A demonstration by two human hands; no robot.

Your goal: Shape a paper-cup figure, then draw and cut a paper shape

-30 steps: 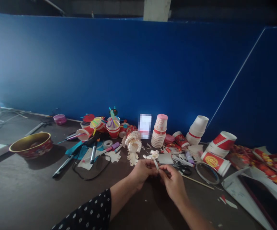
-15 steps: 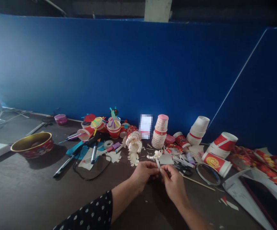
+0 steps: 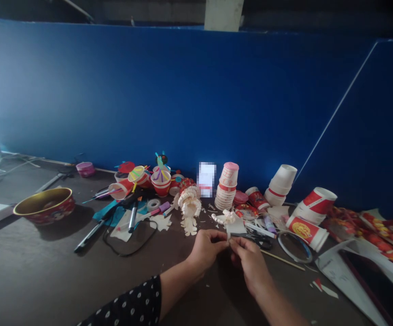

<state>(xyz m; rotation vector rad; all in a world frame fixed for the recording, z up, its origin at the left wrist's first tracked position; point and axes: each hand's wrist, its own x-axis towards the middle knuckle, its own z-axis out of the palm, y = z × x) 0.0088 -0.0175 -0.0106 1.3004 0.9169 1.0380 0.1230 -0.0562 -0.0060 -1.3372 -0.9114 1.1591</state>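
Observation:
Between my two hands is a narrow white paper strip (image 3: 229, 233), upright above the dark table. Its top end joins a cream-coloured curled paper piece (image 3: 226, 218). My left hand (image 3: 207, 248) pinches the strip from the left with thumb and forefinger. From the other side, my right hand (image 3: 249, 259) pinches it close to the left fingertips. The strip's lower end is hidden by the fingers. Just beyond my hands stands a cream figure of layered curled paper (image 3: 190, 206). Black-handled scissors (image 3: 266, 243) lie right behind my right hand.
A stack of paper cups (image 3: 226, 192) with a pink top stands behind the hands. Farther right are more cups (image 3: 280, 183) and a phone (image 3: 380, 280). Leftward lie a marker (image 3: 133, 217), a tape roll (image 3: 153, 204) and a gold-rimmed bowl (image 3: 46, 213). A blue partition (image 3: 182, 90) rises behind.
The curled paper piece has shifted slightly right and turned, showing more of its side. Both hands have moved a little right, still pinching the strip.

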